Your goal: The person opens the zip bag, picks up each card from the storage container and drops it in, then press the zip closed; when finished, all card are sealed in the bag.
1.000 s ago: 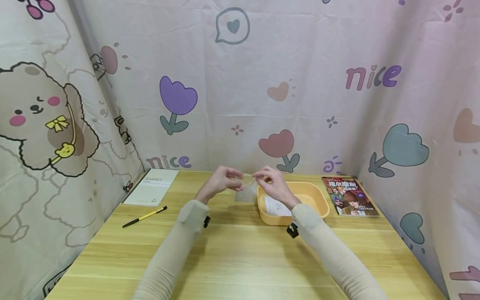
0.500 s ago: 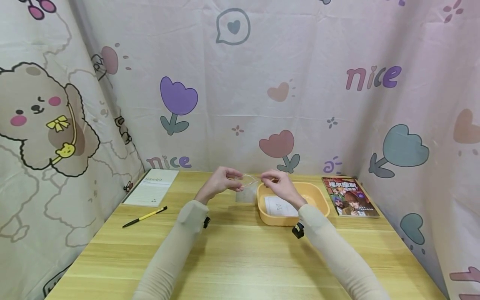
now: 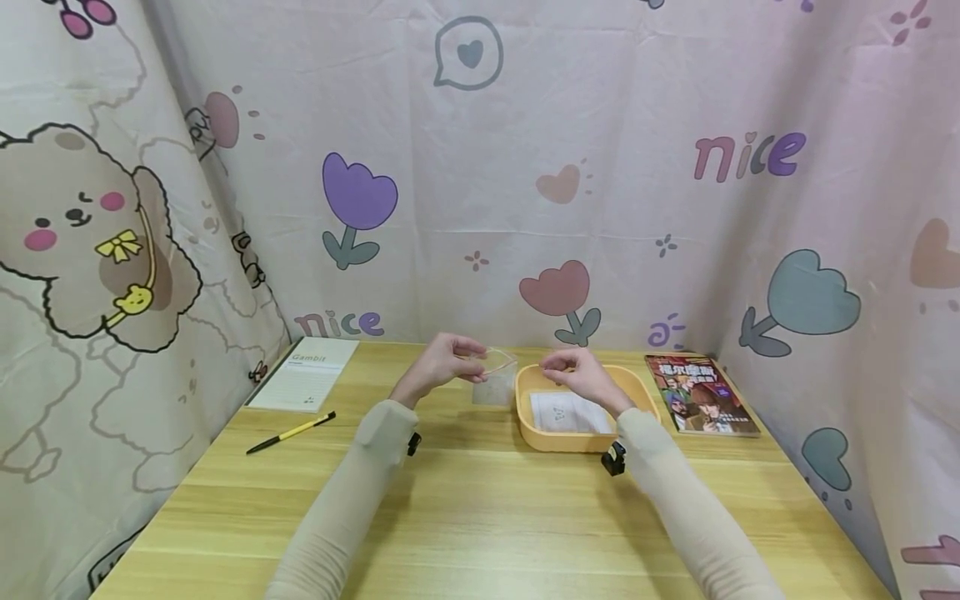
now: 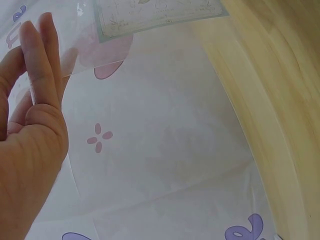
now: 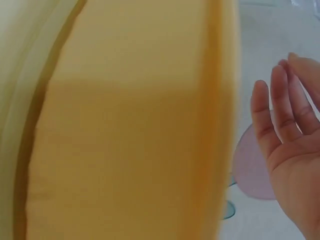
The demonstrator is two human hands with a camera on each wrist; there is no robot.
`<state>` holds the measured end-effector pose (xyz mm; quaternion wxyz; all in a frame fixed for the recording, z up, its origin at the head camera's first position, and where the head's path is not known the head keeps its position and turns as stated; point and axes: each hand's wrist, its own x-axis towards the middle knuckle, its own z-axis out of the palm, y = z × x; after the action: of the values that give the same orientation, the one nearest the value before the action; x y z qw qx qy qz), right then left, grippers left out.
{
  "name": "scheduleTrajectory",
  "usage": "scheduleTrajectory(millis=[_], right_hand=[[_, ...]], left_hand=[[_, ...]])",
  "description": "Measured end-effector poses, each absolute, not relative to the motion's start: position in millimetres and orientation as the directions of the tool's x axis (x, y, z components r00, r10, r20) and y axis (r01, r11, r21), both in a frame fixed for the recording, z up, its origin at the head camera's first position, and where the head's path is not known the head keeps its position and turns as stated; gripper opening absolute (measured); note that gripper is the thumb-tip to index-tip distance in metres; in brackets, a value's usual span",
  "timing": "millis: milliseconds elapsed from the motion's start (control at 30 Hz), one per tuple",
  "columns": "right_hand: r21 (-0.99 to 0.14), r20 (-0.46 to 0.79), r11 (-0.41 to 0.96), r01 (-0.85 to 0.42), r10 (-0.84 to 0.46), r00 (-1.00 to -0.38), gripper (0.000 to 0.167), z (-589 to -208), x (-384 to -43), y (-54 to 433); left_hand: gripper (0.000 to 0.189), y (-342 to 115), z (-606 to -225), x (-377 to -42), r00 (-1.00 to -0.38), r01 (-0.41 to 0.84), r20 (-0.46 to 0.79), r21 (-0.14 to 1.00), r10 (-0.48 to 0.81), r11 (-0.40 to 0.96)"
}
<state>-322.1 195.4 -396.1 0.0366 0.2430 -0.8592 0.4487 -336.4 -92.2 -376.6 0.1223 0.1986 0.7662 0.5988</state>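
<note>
Now the left hand [image 3: 444,360] pinches the clear bag [image 3: 495,388] above the bench [image 3: 480,517]; the right hand [image 3: 581,373], loose and visibly holding nothing, has drawn away toward the yellow basin [image 3: 551,442], so the bag's mouth seems opened.

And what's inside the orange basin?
Inside the basin lies a white, paper-like piece with dark markings. The right hand covers part of the interior; anything beneath the piece is hidden.
</note>
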Motion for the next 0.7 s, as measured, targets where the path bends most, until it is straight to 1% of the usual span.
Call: scheduleTrajectory(millis=[200, 267, 500, 700], right_hand=[[-0.754, 0.223, 0.506, -0.419, -0.404, -0.887, 0.023, -430.8, -346.4, 216.0], [-0.753, 0.202, 0.515, -0.409, -0.411, -0.889, 0.025, -436.5, -349.0, 221.4], [-0.751, 0.156, 0.526, -0.400, -0.447, -0.881, 0.031, -446.3, -351.7, 235.3], [-0.726, 0.073, 0.606, -0.326, -0.404, -0.912, 0.032, -450.2, -349.7, 242.5]], left_hand=[[0.044, -92.0, -375.7, -335.9, -0.894, 0.162, 0.052, 0.964, 0.445, 0.213], [0.044, -91.7, -375.4, -336.0, -0.893, 0.163, 0.050, 0.963, 0.446, 0.217], [0.042, -92.1, -375.8, -336.1, -0.889, 0.171, 0.059, 0.963, 0.454, 0.209], [0.040, -91.7, -375.8, -336.1, -0.888, 0.177, 0.060, 0.960, 0.457, 0.219]])
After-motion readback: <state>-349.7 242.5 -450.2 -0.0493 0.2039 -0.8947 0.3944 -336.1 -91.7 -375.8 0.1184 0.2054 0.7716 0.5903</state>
